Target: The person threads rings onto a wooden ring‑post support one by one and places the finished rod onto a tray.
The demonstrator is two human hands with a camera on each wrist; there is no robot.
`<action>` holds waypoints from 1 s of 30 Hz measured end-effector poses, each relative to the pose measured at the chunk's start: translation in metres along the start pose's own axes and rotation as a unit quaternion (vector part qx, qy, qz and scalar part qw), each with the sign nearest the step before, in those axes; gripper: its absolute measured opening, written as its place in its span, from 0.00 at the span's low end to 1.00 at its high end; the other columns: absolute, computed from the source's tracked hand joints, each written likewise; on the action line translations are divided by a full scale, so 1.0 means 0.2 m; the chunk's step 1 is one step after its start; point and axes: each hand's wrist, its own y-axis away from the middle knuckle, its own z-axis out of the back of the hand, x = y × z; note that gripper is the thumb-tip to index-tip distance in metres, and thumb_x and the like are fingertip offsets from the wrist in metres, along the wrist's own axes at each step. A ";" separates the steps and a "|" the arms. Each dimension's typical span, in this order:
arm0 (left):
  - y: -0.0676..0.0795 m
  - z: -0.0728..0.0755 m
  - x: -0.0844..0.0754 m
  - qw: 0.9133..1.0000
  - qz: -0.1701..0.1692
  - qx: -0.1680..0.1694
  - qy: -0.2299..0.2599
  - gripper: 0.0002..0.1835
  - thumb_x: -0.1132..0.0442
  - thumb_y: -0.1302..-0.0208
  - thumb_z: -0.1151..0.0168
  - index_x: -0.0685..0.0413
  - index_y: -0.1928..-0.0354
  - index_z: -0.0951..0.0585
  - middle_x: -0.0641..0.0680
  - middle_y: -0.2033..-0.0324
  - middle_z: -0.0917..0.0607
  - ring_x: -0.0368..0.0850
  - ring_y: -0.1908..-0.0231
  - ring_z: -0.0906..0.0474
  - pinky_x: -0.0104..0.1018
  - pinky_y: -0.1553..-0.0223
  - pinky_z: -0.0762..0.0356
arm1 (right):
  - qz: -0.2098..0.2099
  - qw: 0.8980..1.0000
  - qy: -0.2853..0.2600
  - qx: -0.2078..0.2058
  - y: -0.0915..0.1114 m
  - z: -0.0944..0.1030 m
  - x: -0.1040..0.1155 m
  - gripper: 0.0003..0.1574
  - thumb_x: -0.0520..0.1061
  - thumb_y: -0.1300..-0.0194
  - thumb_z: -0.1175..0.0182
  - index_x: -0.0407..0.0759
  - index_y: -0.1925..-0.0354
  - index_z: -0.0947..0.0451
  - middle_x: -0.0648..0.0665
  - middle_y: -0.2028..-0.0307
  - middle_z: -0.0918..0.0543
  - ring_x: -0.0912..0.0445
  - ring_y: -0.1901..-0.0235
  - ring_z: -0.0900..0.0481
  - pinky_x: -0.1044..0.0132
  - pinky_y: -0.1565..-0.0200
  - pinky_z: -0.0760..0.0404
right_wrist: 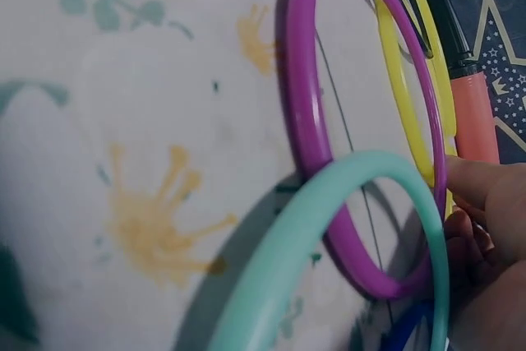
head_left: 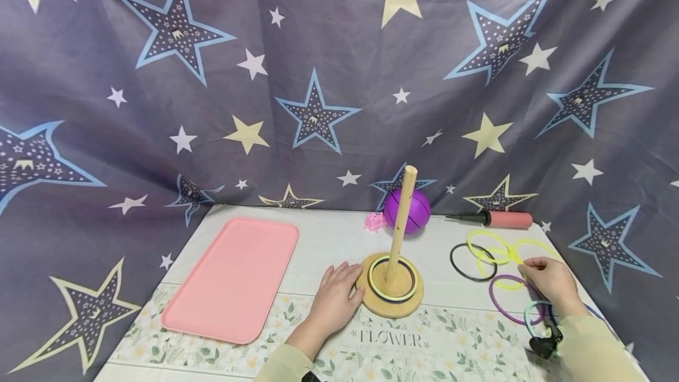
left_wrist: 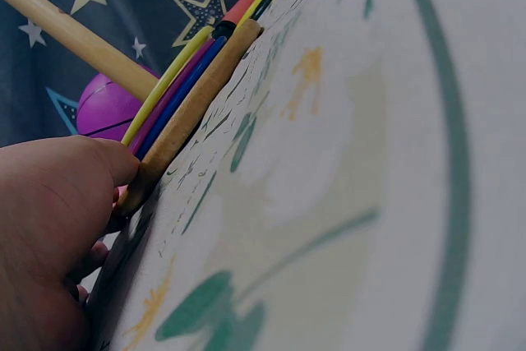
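Observation:
A round wooden base [head_left: 392, 310] bears an upright wooden peg [head_left: 403, 217]. My left hand [head_left: 335, 299] lies at the base's left edge, fingers straight, thumb against the rim. In the left wrist view a yellow ring [left_wrist: 158, 92], a purple ring and a blue ring are stacked around the peg. To the right, my right hand [head_left: 551, 285] pinches a yellow ring [right_wrist: 403, 96] between thumb and fingers. Close to that hand lie a purple ring [head_left: 495, 305] and a mint ring [right_wrist: 271, 260]. Its wrist partly hides a blue ring [head_left: 594, 313].
A pink tray [head_left: 233, 276] sits on the left. Behind the peg are a purple ball [head_left: 419, 211] and a small pink object [head_left: 374, 221]. A hand pump [head_left: 509, 220] lies at the back right, beyond a black ring [head_left: 452, 264] and more yellow rings.

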 end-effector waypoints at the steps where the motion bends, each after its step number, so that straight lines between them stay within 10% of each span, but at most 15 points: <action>1: 0.00 0.00 0.00 1.000 0.000 0.000 0.001 0.28 0.55 0.18 0.37 0.59 0.23 0.23 0.58 0.25 0.21 0.61 0.21 0.32 0.64 0.16 0.48 | -0.005 1.000 0.000 0.001 0.00 0.00 0.00 0.23 0.49 0.24 0.32 0.27 0.51 0.13 0.42 0.66 0.12 0.53 0.68 0.21 0.59 0.66 0.24; 30: 0.01 0.00 0.01 1.000 -0.007 -0.007 -0.001 0.28 0.56 0.18 0.37 0.60 0.23 0.23 0.58 0.26 0.20 0.61 0.21 0.32 0.64 0.17 0.47 | -0.030 0.993 -0.046 -0.104 0.06 0.03 0.11 0.23 0.51 0.14 0.42 0.30 0.45 0.19 0.28 0.48 0.18 0.42 0.55 0.21 0.62 0.67 0.28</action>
